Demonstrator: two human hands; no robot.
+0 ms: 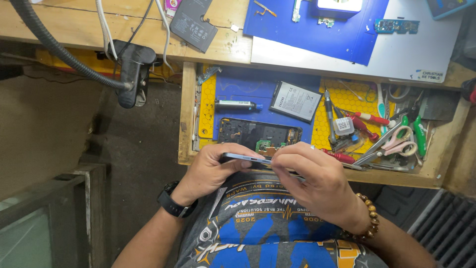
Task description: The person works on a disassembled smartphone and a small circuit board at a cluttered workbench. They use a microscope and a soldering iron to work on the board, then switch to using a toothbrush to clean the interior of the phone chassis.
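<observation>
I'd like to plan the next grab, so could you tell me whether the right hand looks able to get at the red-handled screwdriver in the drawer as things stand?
Probably yes. The red-handled screwdriver lies uncovered in the drawer, just beyond the right hand. But that hand and the left hand both grip a phone, so it must let go first.

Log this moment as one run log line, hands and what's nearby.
left hand: grips thin dark phone panel edge-on | right hand: pinches same panel | behind: opened black phone body on blue mat
</observation>
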